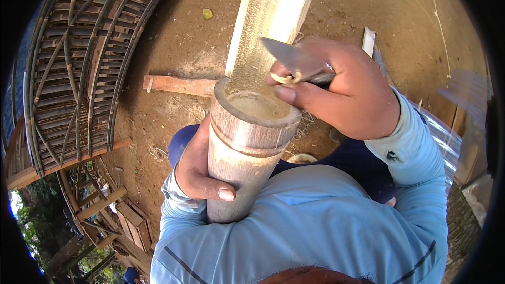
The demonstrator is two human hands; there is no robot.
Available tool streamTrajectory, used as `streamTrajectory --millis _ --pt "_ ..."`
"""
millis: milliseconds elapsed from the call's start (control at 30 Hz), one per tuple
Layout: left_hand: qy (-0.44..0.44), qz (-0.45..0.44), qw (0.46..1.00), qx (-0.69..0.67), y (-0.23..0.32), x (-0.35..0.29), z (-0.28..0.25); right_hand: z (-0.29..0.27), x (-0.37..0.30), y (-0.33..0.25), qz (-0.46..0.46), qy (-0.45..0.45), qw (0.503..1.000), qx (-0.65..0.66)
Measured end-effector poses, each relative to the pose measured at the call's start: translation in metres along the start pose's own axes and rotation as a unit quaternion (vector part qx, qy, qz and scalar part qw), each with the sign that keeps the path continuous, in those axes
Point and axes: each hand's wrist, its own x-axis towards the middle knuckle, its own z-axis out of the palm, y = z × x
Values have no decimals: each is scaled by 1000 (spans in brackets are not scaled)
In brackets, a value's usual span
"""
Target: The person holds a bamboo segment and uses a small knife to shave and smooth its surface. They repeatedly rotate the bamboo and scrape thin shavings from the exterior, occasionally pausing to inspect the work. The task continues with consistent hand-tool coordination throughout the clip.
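Observation:
A thick bamboo tube (pixel 244 179) leans against my chest, its ringed upper end facing away from me. Inside its rim shows a pale, dusty hollow. Beyond the rim a pale, trough-like length of split bamboo (pixel 258 26) stretches away; I cannot tell whether it is one piece with the tube. My left hand (pixel 197 171) is wrapped round the tube's left side, thumb across the front. Above the rim's right side, my right hand (pixel 352 89) grips a knife (pixel 294 58), its blade pointing up and left. A small pale curl of shaving (pixel 286 78) shows by the thumb and fingertip.
A wooden board (pixel 181 85) lies on the dirt floor left of the tube. At the far left stands a slatted bamboo frame (pixel 89 63). Clear plastic sheeting (pixel 439 137) is at my right, and a bamboo offcut (pixel 369 41) lies beyond my right hand.

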Motion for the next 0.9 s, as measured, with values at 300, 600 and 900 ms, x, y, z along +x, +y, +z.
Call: streamTrajectory --millis 300,600,900 --pt "-11 -4 1000 -23 -2 3 -1 6 -6 38 -106 -5 984 141" --pt "-18 0 1000 10 -3 4 -4 12 -12 41 64 -37 925 372" --pt "-23 -3 1000 -18 -3 2 -5 -28 -36 14 16 19 998 58"
